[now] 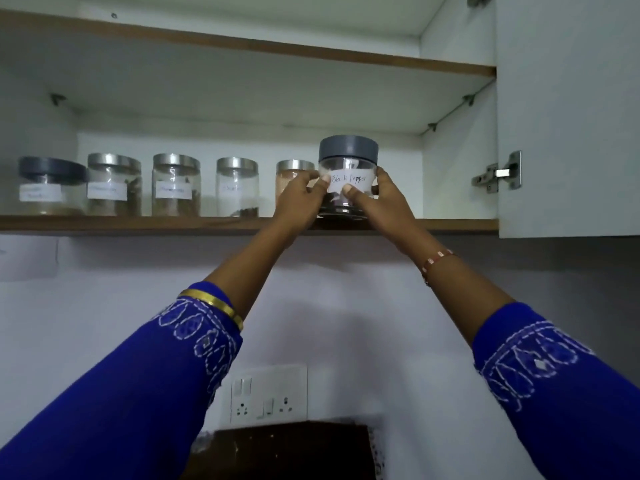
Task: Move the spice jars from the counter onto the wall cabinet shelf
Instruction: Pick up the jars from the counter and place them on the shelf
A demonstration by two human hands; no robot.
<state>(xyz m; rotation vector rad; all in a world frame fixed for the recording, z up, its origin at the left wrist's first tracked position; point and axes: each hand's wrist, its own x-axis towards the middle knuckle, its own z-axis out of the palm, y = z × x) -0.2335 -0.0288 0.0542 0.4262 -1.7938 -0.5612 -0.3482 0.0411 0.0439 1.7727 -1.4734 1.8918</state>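
Two hands, the left hand and right hand, clasp a pepper jar from either side, its base resting at the front edge of the shelf toward the right end. It is clear, with a grey lid and a white label reading "Black Pepper". Five more jars stand in a row to its left, one grey-lidded, four with metal lids.

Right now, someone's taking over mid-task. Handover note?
Left hand and right hand both grip the clear grey-lidded jar labelled Black Pepper, at the front edge of the brown wooden cabinet shelf.
Done: five labelled jars stand in a row to its left, one dark-lidded jar and four steel-lidded jars.
Left: release this jar. Counter is out of view, so check it for more.
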